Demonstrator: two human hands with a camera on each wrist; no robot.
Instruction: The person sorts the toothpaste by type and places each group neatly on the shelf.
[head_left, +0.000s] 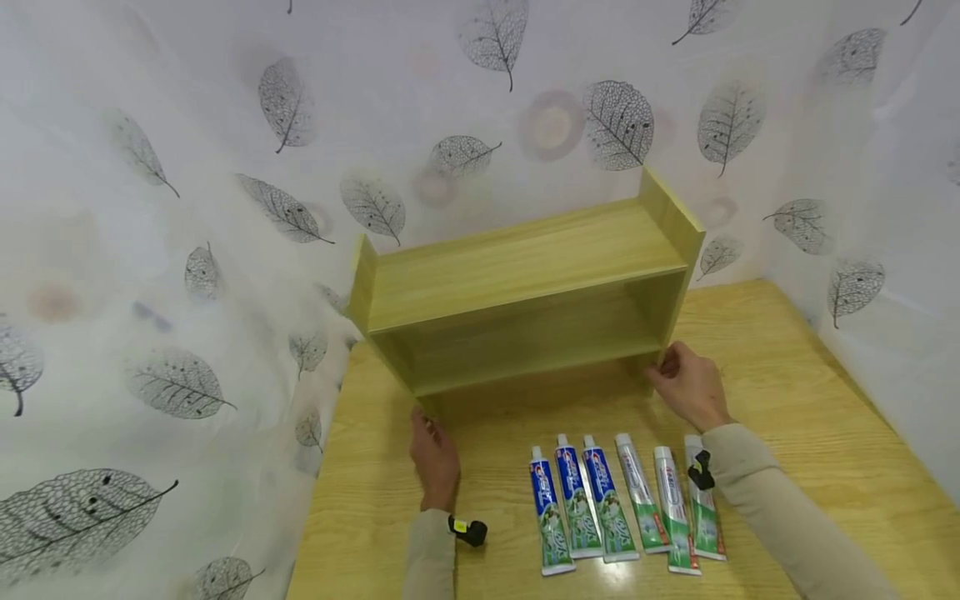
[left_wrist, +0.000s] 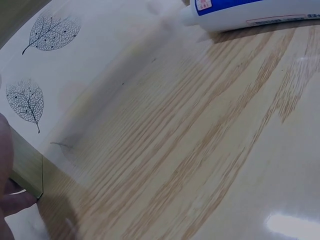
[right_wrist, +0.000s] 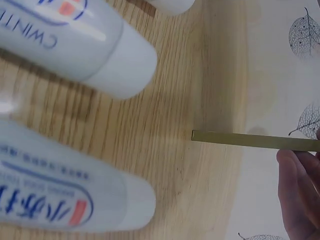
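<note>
Both hands (head_left: 435,454) on shelf (head_left: 525,292)

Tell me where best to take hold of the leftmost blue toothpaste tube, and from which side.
Probably pinch the leftmost blue tube across its rounder upper body just below the white cap, coming from above. It lies flat on the table, its left side is open, and the next tube crowds its right side.

A light wooden shelf rack (head_left: 525,292) stands upright on the desk (head_left: 787,433). It has two open tiers. Its back faces the leaf-patterned wall.
</note>
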